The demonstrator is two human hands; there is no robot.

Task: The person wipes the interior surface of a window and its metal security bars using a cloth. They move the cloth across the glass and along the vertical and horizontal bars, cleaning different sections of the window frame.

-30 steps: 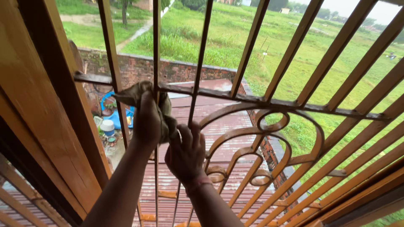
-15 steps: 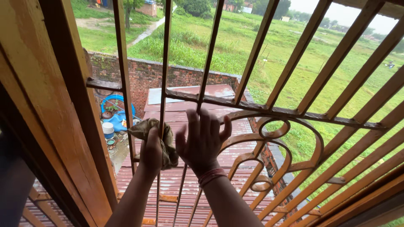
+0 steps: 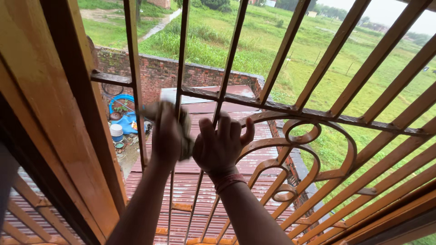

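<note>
- Left hand (image 3: 167,136) was raised to the window grille (image 3: 318,113); its grip was closed around a crumpled grey-brown cloth (image 3: 184,131); the cloth was pressed against a vertical bar (image 3: 181,59) of the grille, just above the wrist line; part of the cloth stuck out on both sides of the hand; motion blur softened hand and cloth.
- Right hand (image 3: 221,145) was just beside the left hand, close to touching the cloth; its fingers (image 3: 222,124) were curled over a slanted bar (image 3: 231,54), thumb out toward the scrollwork; grip closed on that bar, back of the hand to the camera; a reddish thread band (image 3: 227,181) sat on the wrist.
- Both forearms rose from the bottom edge of the view, left one nearer the wooden frame.
- Grille was painted orange-brown, worn dark in spots; straight bars fanned upward from a horizontal rail (image 3: 272,105); curled scrollwork (image 3: 304,136) filled the part below the rail, right of the hands.
- Wooden window frame (image 3: 54,113) ran diagonally down the left side.
- Outside, below: corrugated reddish roof (image 3: 190,181); brick wall (image 3: 163,72) behind it; blue tub (image 3: 125,115) and white bucket (image 3: 116,131) in the yard at left; green fields (image 3: 318,41) stretched beyond.
</note>
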